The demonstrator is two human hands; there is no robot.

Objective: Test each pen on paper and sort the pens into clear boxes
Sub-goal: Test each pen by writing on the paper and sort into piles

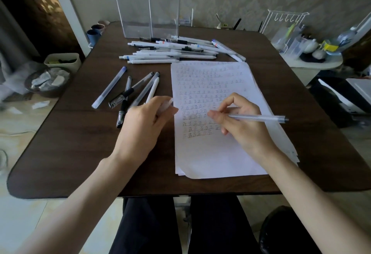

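While the right hand pinches the clear pen between thumb and fingers, the tip sits down on the paper mid-sheet, at the end of a row of test marks. The tip itself is hidden under the fingers. Left hand is curled round a small translucent piece, probably the cap, can't confirm. It rests at the paper's left edge, not on the sheet.

Risks, judged:
- The sheet stack isn't pinned, so a stroke could drag it on the desk.
- The heel of the right hand lies over fresh marks, so smudging is likely.
- Loose pens left of the paper and the white pen pile at the far side are close together, so tested and untested could get mixed.
- The clear boxes stand tall at the desk's far edge, and a reach over the pile could knock them.

Pen's long axis runs nearly left-right across the sheet at a low tilt, tip to the left, dark end cap pointing right past the paper's edge.
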